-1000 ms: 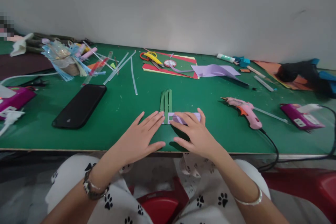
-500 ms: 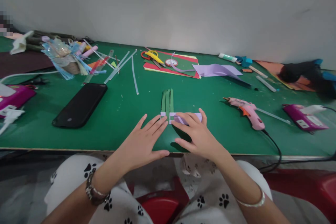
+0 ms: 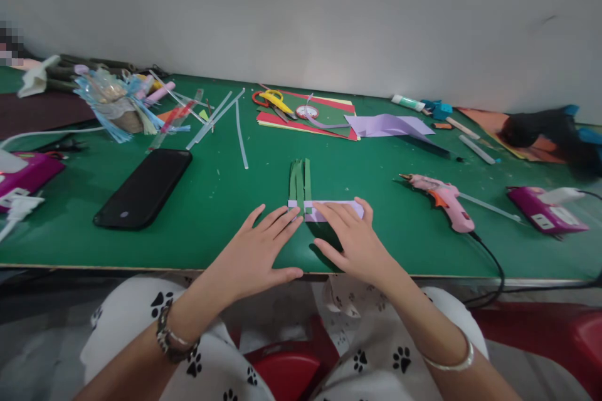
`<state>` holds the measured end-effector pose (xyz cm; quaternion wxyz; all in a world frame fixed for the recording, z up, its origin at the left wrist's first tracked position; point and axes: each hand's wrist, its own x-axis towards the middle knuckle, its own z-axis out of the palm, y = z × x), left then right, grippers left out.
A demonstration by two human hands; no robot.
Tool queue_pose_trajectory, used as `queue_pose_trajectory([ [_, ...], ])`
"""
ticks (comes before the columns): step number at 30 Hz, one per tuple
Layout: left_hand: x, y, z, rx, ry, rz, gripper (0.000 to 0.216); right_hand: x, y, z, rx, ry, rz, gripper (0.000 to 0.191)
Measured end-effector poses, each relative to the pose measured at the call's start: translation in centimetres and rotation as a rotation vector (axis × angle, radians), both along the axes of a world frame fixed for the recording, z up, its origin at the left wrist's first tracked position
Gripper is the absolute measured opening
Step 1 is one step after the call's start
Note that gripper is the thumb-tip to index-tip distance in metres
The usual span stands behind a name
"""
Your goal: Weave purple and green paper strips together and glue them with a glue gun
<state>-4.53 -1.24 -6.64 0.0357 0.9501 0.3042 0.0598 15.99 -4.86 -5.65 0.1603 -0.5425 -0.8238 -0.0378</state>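
Several narrow green paper strips [image 3: 300, 182] lie side by side on the green table, pointing away from me. Across their near ends runs a purple paper piece [image 3: 310, 215], which looks woven or crossed with them. My left hand [image 3: 263, 247] lies flat with fingers spread, its fingertips pressing on the left end of the purple paper and the strip ends. My right hand [image 3: 350, 235] is spread over the right part of the purple paper, fingers on or just above it. The fingers hide parts of both papers.
A pink glue gun [image 3: 442, 197] lies right, beside a purple power strip [image 3: 545, 213]. A black phone [image 3: 145, 188] rests left. Yellow scissors [image 3: 277, 102] lie on coloured sheets [image 3: 329, 128] at the back. Clear glue sticks [image 3: 241, 138] lie back left.
My right hand has shifted slightly right, its fingers drawn closer together, uncovering more of the purple paper's lower edge. The left hand has barely moved.
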Motion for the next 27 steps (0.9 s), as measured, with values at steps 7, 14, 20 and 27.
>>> queue_pose_trajectory([
  [7, -0.14, 0.39, 0.40, -0.033, 0.009, -0.021, 0.073, 0.01, 0.20, 0.11, -0.027, 0.038, 0.040, 0.030],
  [14, -0.28, 0.77, 0.36, -0.053, -0.014, -0.030, 0.072, -0.04, 0.19, 0.13, -0.011, 0.060, 0.035, 0.029],
  [20, -0.30, 0.85, 0.32, -0.012, -0.043, -0.054, 0.072, -0.09, 0.21, 0.10, 0.003, 0.084, 0.027, 0.029],
  [27, -0.34, 0.96, 0.27, 0.014, -0.033, -0.047, 0.070, -0.04, 0.14, -0.04, -0.001, 0.088, 0.025, 0.028],
])
